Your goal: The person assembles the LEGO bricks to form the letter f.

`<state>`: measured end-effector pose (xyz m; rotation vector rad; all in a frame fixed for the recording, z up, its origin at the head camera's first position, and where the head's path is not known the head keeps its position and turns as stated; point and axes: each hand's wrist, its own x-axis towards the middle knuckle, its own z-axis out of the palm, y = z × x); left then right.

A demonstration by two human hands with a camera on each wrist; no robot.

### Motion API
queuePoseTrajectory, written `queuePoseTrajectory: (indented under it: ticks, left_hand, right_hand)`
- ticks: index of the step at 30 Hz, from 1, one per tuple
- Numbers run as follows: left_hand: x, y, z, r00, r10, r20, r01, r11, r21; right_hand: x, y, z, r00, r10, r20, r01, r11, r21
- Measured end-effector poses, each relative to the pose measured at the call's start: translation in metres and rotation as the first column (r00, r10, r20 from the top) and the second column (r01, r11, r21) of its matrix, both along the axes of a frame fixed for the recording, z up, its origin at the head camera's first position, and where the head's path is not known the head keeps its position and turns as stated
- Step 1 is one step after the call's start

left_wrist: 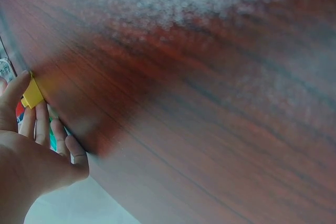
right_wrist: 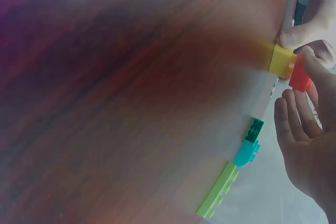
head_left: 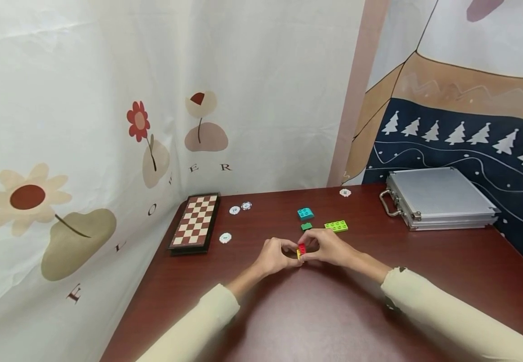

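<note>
My left hand point(head_left: 274, 255) pinches a yellow toy brick point(left_wrist: 33, 94) between thumb and fingertips, close over the dark red-brown table. From the other side my right hand point(head_left: 329, 246) grips a red toy brick point(right_wrist: 300, 75) the same way. In the right wrist view the yellow brick's studs point at the red brick, and the two stand side by side, right up against each other. Just beyond the hands lie a small dark green brick point(head_left: 306, 227), a teal brick with a curved side point(head_left: 305, 213) and a long lime green brick point(head_left: 336, 225).
A checkered board point(head_left: 195, 221) lies at the back left. White poker chips point(head_left: 225, 238) are scattered near it, and another chip point(head_left: 344, 192) is by the back edge. At the right rests a silver case point(head_left: 442, 196). Printed curtains point(head_left: 266, 100) hang behind the table point(head_left: 315, 322).
</note>
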<state>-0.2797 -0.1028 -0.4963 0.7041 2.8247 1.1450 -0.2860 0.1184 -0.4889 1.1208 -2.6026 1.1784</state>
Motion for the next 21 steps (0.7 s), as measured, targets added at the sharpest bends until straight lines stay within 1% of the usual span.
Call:
queuePoseTrajectory:
  ticks: [5,12,19,21]
  left_hand:
    - [-0.0017,-0.0001,-0.0002,1.000,-0.008,-0.001,0.008,1.000,0.006]
    - [-0.0038,-0.0008,0.0042,1.000,0.000,0.010,0.000,1.000,0.002]
    - [-0.0042,-0.0018,0.0009,1.000,-0.009,0.008,0.009,1.000,-0.021]
    - [-0.0046,-0.0015,0.0010,1.000,-0.011,0.005,0.011,1.000,-0.022]
  right_hand:
    - [-0.0006,-0.0014,-0.0011,1.000,0.001,0.003,-0.001,1.000,-0.006]
    - [-0.0036,-0.0054,0.0006,1.000,-0.002,-0.002,0.002,1.000,-0.005]
    - [-0.0029,-0.0086,0.0020,1.000,-0.007,0.005,0.007,0.999,0.037]
    - [-0.0031,-0.0086,0.0025,1.000,-0.010,-0.005,0.010,0.999,0.042]
